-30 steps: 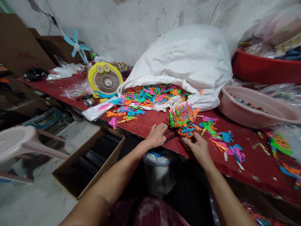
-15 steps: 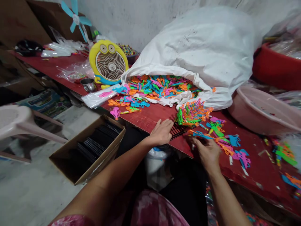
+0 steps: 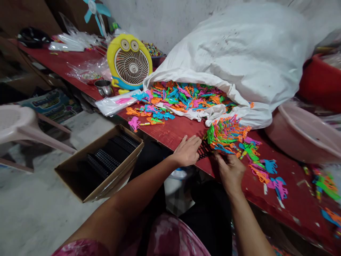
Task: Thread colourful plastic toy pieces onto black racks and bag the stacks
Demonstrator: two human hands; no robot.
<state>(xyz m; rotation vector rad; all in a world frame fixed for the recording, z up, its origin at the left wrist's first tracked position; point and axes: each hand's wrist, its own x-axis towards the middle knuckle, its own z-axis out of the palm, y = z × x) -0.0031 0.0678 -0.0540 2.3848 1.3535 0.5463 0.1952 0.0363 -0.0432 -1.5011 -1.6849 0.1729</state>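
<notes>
My left hand (image 3: 187,151) lies flat, fingers stretched out, on the left end of a black grid tray (image 3: 204,150) at the table's front edge. Bright plastic toy pieces (image 3: 226,131) in orange, green, pink and blue stand in packed rows on the tray. At the near side of these rows, my right hand (image 3: 231,170) is closed with its fingertips at a blue plastic toy piece (image 3: 223,148); the fingers partly hide the contact. Loose toy pieces (image 3: 262,172), some with patterned sticks, lie to the right of that hand.
A big white sack (image 3: 226,53) spills more pieces behind the tray. To the left are a yellow fan (image 3: 130,64), a metal cup (image 3: 103,87) and plastic bags (image 3: 113,103). A carton (image 3: 99,163) of black trays stands below, beside a stool (image 3: 18,124). A pink basin (image 3: 303,135) stands right.
My right hand has brought the blue piece in against the near end of the packed rows. My left hand stays flat on the tray. The view has shifted slightly.
</notes>
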